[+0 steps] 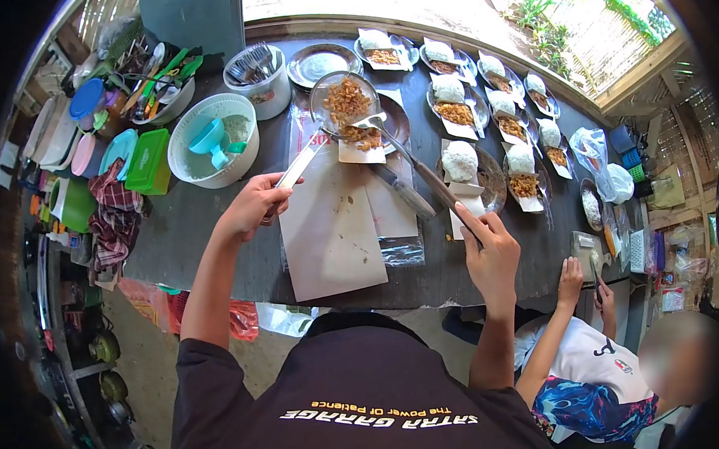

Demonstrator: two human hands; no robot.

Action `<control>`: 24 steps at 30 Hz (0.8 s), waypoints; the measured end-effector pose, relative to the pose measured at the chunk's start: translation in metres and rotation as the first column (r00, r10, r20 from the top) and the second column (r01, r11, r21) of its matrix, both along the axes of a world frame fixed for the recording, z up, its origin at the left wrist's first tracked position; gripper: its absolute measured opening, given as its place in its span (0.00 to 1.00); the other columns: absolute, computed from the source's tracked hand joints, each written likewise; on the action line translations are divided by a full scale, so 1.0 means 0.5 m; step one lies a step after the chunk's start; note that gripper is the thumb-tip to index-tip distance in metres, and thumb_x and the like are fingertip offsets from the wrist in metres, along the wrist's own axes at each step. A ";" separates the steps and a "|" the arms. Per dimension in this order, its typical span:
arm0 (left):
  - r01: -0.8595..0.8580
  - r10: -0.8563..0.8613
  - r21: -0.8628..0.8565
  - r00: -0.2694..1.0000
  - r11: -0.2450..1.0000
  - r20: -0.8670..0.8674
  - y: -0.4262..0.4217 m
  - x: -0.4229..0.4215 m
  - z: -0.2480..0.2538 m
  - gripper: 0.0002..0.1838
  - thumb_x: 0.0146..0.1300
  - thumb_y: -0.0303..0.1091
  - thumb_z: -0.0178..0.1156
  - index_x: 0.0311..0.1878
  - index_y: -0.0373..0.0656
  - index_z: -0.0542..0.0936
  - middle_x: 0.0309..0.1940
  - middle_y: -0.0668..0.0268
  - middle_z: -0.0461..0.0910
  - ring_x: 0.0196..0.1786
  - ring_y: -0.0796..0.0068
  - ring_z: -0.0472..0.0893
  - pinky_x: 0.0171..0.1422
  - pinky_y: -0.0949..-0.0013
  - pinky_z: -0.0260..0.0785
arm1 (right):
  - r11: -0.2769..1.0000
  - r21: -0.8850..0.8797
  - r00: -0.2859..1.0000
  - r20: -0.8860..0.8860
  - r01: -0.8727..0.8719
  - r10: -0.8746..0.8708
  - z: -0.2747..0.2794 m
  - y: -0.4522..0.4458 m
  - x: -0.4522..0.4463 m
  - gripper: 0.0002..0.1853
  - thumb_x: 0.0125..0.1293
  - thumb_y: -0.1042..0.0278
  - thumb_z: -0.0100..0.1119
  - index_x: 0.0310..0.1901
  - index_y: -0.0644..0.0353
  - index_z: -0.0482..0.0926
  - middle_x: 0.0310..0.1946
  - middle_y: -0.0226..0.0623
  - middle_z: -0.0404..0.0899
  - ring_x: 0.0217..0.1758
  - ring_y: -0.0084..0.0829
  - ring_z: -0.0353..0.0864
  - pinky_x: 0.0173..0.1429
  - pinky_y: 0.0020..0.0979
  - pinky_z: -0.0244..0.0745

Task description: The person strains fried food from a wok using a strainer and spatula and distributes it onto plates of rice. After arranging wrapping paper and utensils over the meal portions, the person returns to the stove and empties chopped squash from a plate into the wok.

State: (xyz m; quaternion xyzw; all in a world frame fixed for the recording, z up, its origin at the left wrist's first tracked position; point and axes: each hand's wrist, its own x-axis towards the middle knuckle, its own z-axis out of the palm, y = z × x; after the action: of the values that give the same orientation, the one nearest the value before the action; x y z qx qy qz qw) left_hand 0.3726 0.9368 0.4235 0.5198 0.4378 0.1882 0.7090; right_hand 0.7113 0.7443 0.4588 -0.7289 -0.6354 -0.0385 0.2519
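On my feed the left hand (267, 200) grips the handle of a pan (319, 103) holding brown crumbly food (345, 97), overlapping a plate (400, 122) toward the table's (178, 247) far edge. My right hand (491, 248) is wrapped round a long-handled utensil (421, 167), its head by the pan's rim.

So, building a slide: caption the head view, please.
Left hand holding a strainer of brown food, right hand a utensil, beside white mounds on plates.
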 end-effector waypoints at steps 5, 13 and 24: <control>-0.015 0.015 0.005 1.000 1.000 -0.012 0.000 0.000 0.008 0.17 0.68 0.30 0.53 0.58 0.40 0.77 0.19 0.78 0.68 0.16 0.91 0.58 0.18 0.81 0.47 | 1.000 -0.015 0.996 -0.081 0.024 -0.025 0.000 -0.015 0.008 0.20 0.63 0.70 0.63 0.57 0.38 0.83 0.30 0.31 0.76 0.27 0.33 0.78 0.34 0.33 0.73; -0.004 0.004 0.018 1.000 1.000 -0.001 0.011 0.005 -0.011 0.16 0.68 0.30 0.53 0.58 0.40 0.78 0.19 0.77 0.69 0.16 0.91 0.58 0.19 0.81 0.46 | 0.999 -0.030 0.993 -0.114 0.031 -0.034 0.002 -0.024 0.008 0.21 0.63 0.71 0.64 0.57 0.38 0.83 0.31 0.32 0.76 0.28 0.33 0.79 0.35 0.34 0.73; -0.033 0.033 0.002 0.999 0.999 -0.001 0.009 0.007 0.005 0.17 0.68 0.30 0.53 0.58 0.40 0.78 0.19 0.77 0.68 0.16 0.91 0.57 0.19 0.80 0.45 | 0.997 -0.055 0.991 -0.124 0.053 -0.059 0.009 -0.031 0.009 0.22 0.61 0.73 0.64 0.57 0.39 0.84 0.30 0.33 0.76 0.28 0.33 0.79 0.36 0.34 0.73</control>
State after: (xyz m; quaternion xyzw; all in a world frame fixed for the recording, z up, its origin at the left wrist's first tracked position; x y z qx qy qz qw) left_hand 0.3764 0.9411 0.4258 0.5132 0.4463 0.1999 0.7053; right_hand 0.7158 0.7289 0.4634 -0.7536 -0.5985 0.0167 0.2714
